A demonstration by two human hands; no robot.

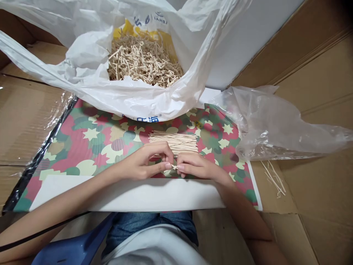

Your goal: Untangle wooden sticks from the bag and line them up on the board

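Observation:
My left hand (147, 162) and my right hand (197, 165) meet over a flowered board (91, 143). Both pinch one small pale stick piece (174, 167) between thumb and fingertips. Just beyond the hands lies a tidy bundle of thin straight sticks (176, 141), laid side by side. Farther back a white plastic bag (91, 70) stands open, filled with a heap of pale knotted stick pieces (143, 60).
A crumpled clear plastic bag (275, 125) lies at the right. A few loose sticks (273, 178) rest on the cardboard (317, 191) beside it. Cardboard sheets surround the board. A white strip (132, 195) covers the board's near edge; a blue chair (74, 250) is below.

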